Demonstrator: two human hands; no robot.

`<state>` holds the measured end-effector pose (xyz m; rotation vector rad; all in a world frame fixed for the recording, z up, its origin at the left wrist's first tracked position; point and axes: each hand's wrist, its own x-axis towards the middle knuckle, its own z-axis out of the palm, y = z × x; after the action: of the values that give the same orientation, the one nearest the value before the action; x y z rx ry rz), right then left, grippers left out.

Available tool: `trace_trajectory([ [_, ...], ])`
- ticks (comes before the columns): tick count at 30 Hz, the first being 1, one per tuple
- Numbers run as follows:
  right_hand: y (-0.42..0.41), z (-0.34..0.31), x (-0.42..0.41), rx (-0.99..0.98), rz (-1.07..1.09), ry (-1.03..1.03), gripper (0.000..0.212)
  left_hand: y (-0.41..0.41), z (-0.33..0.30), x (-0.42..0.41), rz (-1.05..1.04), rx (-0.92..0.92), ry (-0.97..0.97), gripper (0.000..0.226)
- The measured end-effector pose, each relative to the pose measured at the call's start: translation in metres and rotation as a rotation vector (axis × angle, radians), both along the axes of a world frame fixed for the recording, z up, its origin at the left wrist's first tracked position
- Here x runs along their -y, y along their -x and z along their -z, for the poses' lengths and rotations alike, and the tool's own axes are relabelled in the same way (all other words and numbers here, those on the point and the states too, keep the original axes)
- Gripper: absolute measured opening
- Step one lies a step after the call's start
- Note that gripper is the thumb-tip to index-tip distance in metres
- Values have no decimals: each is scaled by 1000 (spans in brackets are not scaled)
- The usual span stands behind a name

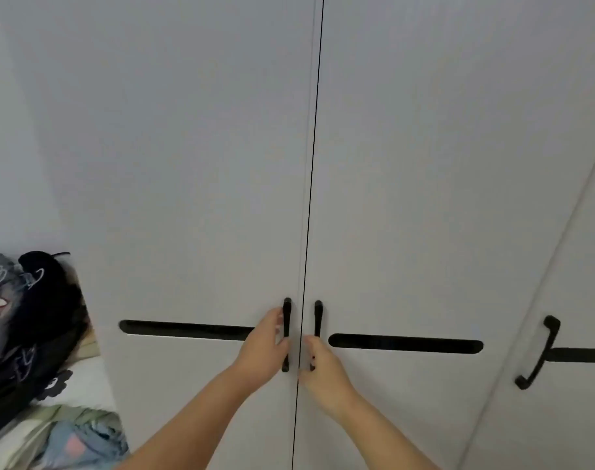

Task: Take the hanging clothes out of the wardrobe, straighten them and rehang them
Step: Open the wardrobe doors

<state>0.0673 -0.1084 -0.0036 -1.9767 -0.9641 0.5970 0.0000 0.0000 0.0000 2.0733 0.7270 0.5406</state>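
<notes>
Two white wardrobe doors fill the view, closed, with a thin dark seam between them. The left door (187,198) carries a black vertical handle (286,313) near the seam; my left hand (263,347) is wrapped around it. The right door (425,198) has a matching black handle (318,317), and my right hand (319,364) grips its lower part. Each door also has a long black horizontal slot. The hanging clothes are hidden behind the doors.
A third white door at the far right has its own black handle (540,354). At the lower left lies a heap of clothes: dark garments (35,317), a light blue piece (82,442) and pale green fabric.
</notes>
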Motion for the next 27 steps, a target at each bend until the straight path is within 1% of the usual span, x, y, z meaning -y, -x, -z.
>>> trace_trajectory([
  [2,-12,6,-2,-3,-28,-31,43,-9,0,1,-47,47,-6,42],
  [4,-20,14,-5,-17,-64,-38,46,-12,-1,2,-89,56,8,40],
  [7,-25,26,-8,-48,-97,-22,49,-11,0,5,-111,30,21,38],
  [10,-27,39,-9,-86,-116,-45,55,-7,-2,12,-155,14,-17,33],
  [14,-23,43,-2,-75,-114,-82,60,10,0,32,-183,31,-24,38],
  [17,-11,48,7,-87,-163,-101,54,31,2,46,-223,9,-52,43],
  [22,20,58,28,-112,-225,-166,34,74,5,67,-243,-27,-84,48],
  [27,65,57,52,-103,-313,-205,29,128,2,93,-268,-12,-105,48],
])
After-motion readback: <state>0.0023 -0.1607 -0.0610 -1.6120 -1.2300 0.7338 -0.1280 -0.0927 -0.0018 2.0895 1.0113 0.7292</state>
